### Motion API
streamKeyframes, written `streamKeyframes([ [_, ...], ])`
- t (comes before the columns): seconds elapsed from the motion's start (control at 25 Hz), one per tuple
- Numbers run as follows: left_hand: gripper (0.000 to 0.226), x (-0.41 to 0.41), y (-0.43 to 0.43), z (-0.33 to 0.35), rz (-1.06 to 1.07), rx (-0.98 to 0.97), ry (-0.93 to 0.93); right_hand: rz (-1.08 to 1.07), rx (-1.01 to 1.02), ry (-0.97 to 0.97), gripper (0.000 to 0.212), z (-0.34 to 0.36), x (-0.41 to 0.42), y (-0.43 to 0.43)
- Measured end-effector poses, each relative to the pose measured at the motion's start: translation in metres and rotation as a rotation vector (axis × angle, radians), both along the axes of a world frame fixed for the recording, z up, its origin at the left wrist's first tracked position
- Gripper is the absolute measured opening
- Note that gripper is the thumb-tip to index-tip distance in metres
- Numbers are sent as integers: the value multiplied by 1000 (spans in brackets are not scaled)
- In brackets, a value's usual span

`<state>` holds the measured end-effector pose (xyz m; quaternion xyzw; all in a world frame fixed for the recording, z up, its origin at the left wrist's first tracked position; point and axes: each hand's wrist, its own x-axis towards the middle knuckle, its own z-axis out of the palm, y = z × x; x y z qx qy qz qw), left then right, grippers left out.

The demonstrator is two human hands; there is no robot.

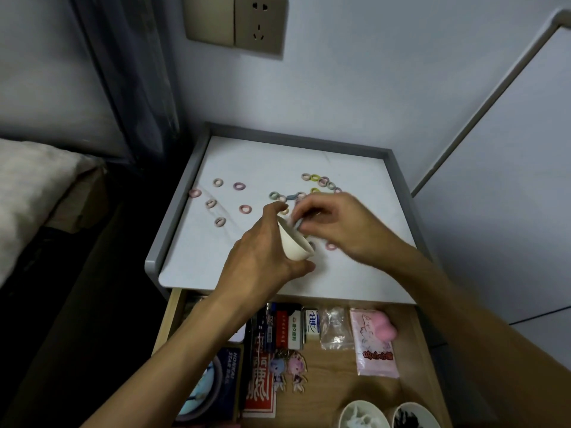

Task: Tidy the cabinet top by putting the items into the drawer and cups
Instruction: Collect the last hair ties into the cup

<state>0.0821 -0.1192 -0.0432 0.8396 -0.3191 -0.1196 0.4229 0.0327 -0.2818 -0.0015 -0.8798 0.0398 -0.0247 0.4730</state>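
My left hand [262,248] grips a small white cup [293,244], tilted with its mouth toward the back, just above the white cabinet top [355,168]. My right hand [330,225] pinches small hair ties [296,223] at the cup's mouth. Several pastel hair ties lie loose on the top: a scattered group at the left [245,209] and a cluster at the back right [318,179]. One pink tie [331,246] lies under my right hand. Below the top, the wooden drawer [415,338] stands open.
The drawer holds boxes [295,330], an eraser [311,322], keychain figures [287,370], plastic packets [375,344], a pink squishy toy [387,327] and a card pack [227,381]. Two more cups [364,415] stand at its front right. A bed [34,180] lies to the left, a wall socket [234,21] above.
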Motion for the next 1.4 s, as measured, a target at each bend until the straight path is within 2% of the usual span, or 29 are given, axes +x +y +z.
streamKeyframes([
  [0.08, 96, 0, -1, -1, -2, -7, -8, 161, -89, 64, 27, -2, -1, 9],
  [0.12, 96, 1, -1, -1, -1, -5, -11, 158, -80, 66, 29, -3, 0, 8],
  [0.32, 97, 4, 4, 4, 28, -7, -14, -163, 163, -39, 19, -18, -2, -8],
  [0.44, 95, 7, 4, 9, 36, -16, -30, -483, -58, -47, 18, -41, 12, -45],
  [0.52, 94, 9, 5, 11, 44, -28, -30, -607, -244, 68, 34, -50, 32, -78],
  [0.64, 94, 10, 7, 12, 49, -28, -23, -551, -365, 255, 55, -60, 57, -109],
  [0.68, 94, 10, 7, 13, 49, -26, -29, -521, -387, 271, 53, -64, 61, -113],
  [0.92, 94, 15, 5, 15, 40, -27, -52, -504, -420, 148, 11, -73, 58, -97],
  [1.16, 91, 10, 5, 17, 29, -28, -41, -420, -622, 209, 14, -75, 55, -76],
  [1.28, 91, 8, 8, 17, 25, -33, -43, -471, -485, 184, 12, -57, 51, -73],
  [1.4, 93, 10, 10, 17, 25, -40, -42, -434, -166, 75, 12, -14, 46, -55],
])
